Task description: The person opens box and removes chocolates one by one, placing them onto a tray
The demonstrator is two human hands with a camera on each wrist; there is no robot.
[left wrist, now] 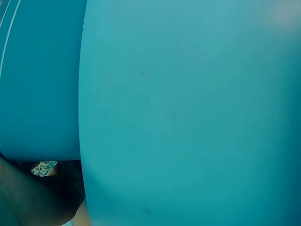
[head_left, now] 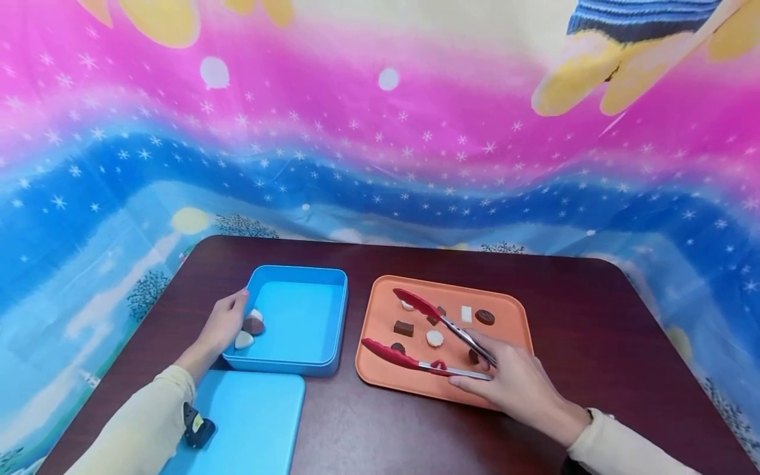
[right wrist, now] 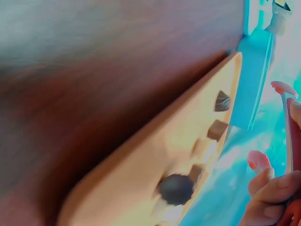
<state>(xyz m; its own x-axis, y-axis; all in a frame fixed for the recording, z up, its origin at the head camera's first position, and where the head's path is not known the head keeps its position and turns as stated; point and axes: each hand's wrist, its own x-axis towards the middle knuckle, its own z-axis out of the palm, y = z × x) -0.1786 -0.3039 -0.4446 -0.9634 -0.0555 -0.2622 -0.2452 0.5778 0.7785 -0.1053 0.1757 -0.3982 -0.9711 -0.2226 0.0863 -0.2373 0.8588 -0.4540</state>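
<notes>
My right hand (head_left: 522, 384) holds a pair of tongs with red tips (head_left: 418, 303), their arms spread apart above an orange tray (head_left: 457, 391). Nothing sits between the tips. On the tray lie several chocolates, among them a dark rectangular one (head_left: 404, 328), a scalloped white one (head_left: 435, 338), a white bar (head_left: 466, 313) and a dark oval (head_left: 485, 317). The tongs and hand partly cover others. At the left rim of a blue box (head_left: 303, 316), my left hand (head_left: 216, 326) grips the wall. Inside, along that side, rest a brown chocolate (head_left: 253, 326) and two whitish pieces (head_left: 244, 340).
A flat blue lid (head_left: 252, 409) lies in front of the box, close to the left forearm. Box and tray stand side by side on a dark brown table (head_left: 332, 422), with a strip of tabletop between them. A printed cloth (head_left: 356, 145) hangs behind the table.
</notes>
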